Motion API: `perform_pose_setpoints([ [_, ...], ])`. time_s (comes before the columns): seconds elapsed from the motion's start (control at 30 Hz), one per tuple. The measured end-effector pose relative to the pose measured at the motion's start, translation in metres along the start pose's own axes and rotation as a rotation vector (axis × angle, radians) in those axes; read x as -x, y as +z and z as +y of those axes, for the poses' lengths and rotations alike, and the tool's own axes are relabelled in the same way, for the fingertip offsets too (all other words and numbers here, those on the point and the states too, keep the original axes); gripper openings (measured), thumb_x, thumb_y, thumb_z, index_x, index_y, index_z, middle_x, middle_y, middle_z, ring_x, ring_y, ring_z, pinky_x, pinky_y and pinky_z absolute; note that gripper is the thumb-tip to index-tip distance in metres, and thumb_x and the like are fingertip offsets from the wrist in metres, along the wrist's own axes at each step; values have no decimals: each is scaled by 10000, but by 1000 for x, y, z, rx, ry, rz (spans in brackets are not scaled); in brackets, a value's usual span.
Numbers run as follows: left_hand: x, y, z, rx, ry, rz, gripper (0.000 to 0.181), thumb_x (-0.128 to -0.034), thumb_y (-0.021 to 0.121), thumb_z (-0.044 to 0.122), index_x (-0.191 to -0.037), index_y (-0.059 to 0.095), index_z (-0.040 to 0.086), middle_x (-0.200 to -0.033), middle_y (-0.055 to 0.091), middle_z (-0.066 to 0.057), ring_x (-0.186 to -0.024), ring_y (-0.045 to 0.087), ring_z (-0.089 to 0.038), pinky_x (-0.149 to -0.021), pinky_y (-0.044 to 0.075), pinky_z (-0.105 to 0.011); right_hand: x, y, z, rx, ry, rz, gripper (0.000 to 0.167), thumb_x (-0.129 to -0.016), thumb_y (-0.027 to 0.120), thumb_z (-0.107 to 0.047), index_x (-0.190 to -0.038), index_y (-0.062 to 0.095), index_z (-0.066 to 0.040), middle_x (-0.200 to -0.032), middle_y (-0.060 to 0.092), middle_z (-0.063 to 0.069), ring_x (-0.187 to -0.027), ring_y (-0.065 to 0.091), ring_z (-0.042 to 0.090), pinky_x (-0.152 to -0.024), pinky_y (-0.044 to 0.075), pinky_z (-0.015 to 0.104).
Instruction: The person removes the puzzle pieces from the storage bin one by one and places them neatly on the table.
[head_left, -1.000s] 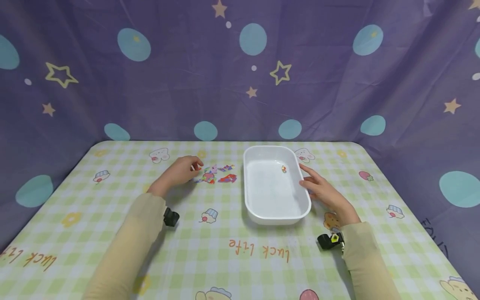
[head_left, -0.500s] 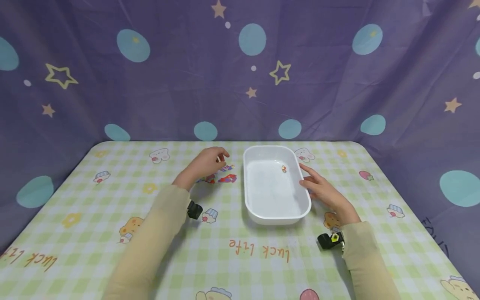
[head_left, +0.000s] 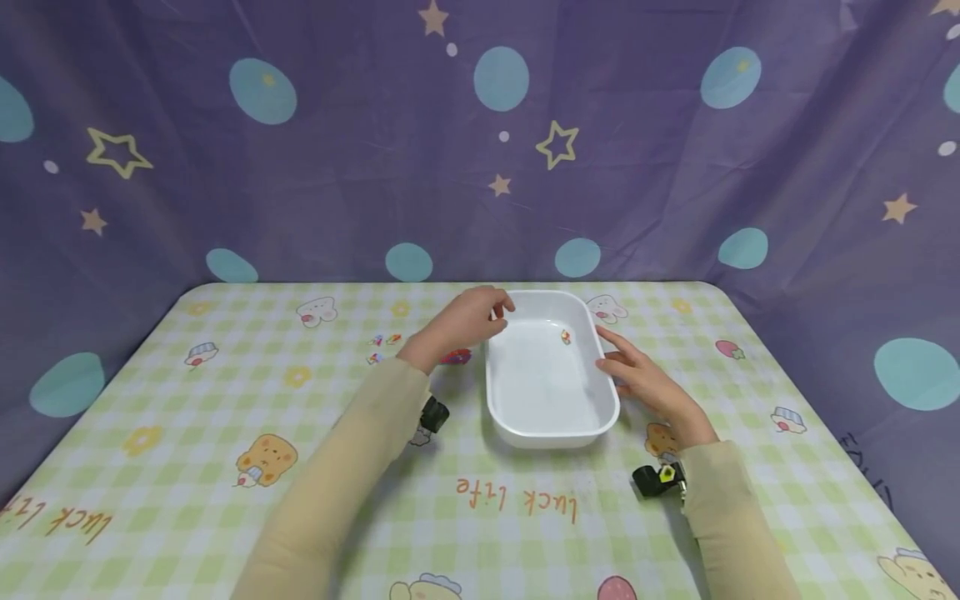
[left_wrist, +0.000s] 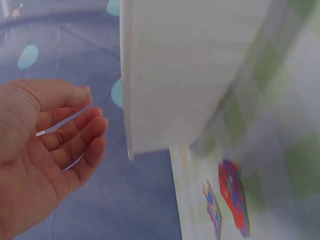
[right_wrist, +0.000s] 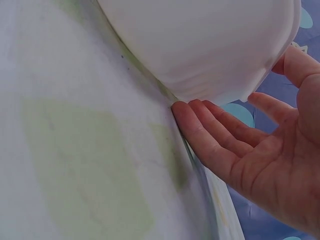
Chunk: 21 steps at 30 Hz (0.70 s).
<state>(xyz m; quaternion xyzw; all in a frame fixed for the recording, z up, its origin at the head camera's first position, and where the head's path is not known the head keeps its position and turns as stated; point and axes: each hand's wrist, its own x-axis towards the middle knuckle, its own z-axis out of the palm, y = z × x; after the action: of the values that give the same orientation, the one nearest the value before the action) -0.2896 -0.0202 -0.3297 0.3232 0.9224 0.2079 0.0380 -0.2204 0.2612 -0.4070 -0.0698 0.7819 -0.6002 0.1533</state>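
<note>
A white rectangular plastic tub (head_left: 551, 392) stands right of centre on the table, with a tiny colourful cut-out (head_left: 566, 337) on its floor. My left hand (head_left: 465, 321) hovers at the tub's far left rim, fingers bent and thumb close to the index finger (left_wrist: 57, 145). Whether something small sits between those fingertips is hidden. My right hand (head_left: 648, 379) holds the tub's right side, thumb over the rim and the other fingers (right_wrist: 215, 135) against the outer wall. A flat red cut-out (left_wrist: 232, 195) and a purple one (left_wrist: 212, 207) lie below my left hand.
Several small bright cut-outs (head_left: 386, 340) lie on the tablecloth behind my left forearm. The cloth (head_left: 180, 433) is green-and-white checked with printed cartoons. A purple patterned curtain (head_left: 375, 167) hangs behind the table's far edge.
My left hand has moved right, from beside the cut-outs, over them, to the tub's left rim. The right hand and tub stay in place.
</note>
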Motion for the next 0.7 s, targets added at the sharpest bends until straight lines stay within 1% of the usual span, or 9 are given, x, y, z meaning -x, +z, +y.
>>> perform_pose_setpoints([
  [0.1, -7, 2, 8, -46, 43, -7, 271, -864, 544, 126, -1122, 594, 59, -995, 613, -84, -898, 557, -206, -827, 439, -317, 0, -1, 0, -2, -1, 0, 644, -934, 490, -306, -1466, 128, -268, -1328, 387, 268, -1141, 477, 332, -879, 466, 394],
  [0.27, -18, 2, 20, -98, 76, -36, 274, -861, 553, 136, -1119, 594, 52, -1006, 614, -93, -935, 551, -211, -857, 426, -315, -1, -2, 0, -3, -3, 1, 646, -933, 492, -305, -1466, 131, -265, -1327, 388, 270, -1134, 483, 326, -866, 471, 379],
  [0.33, -23, 1, 25, -110, 79, -47, 272, -866, 548, 138, -1119, 597, 51, -1007, 612, -89, -936, 547, -208, -856, 425, -312, -1, -2, 0, -7, -3, 4, 645, -932, 494, -302, -1466, 135, -263, -1325, 390, 270, -1128, 487, 321, -861, 474, 374],
  [0.47, -34, -3, 36, -108, 65, -71, 267, -877, 532, 154, -1122, 598, 69, -1020, 603, -69, -950, 539, -198, -857, 423, -307, -2, -2, 1, -10, 0, 9, 644, -931, 495, -299, -1466, 138, -261, -1325, 390, 271, -1120, 493, 314, -854, 478, 368],
  [0.6, -45, -5, 46, -97, 26, -125, 278, -886, 524, 179, -1142, 591, 93, -1056, 599, -51, -979, 540, -180, -865, 429, -306, -3, -1, 2, -11, 12, 1, 645, -933, 491, -299, -1466, 131, -263, -1341, 377, 267, -1126, 488, 314, -837, 484, 370],
  [0.7, -53, -3, 52, -78, -2, -158, 292, -888, 532, 192, -1160, 588, 100, -1069, 595, -44, -979, 543, -171, -854, 439, -308, -3, -1, 2, -18, 15, 0, 643, -935, 488, -296, -1467, 128, -263, -1347, 373, 263, -1134, 479, 316, -832, 483, 368],
])
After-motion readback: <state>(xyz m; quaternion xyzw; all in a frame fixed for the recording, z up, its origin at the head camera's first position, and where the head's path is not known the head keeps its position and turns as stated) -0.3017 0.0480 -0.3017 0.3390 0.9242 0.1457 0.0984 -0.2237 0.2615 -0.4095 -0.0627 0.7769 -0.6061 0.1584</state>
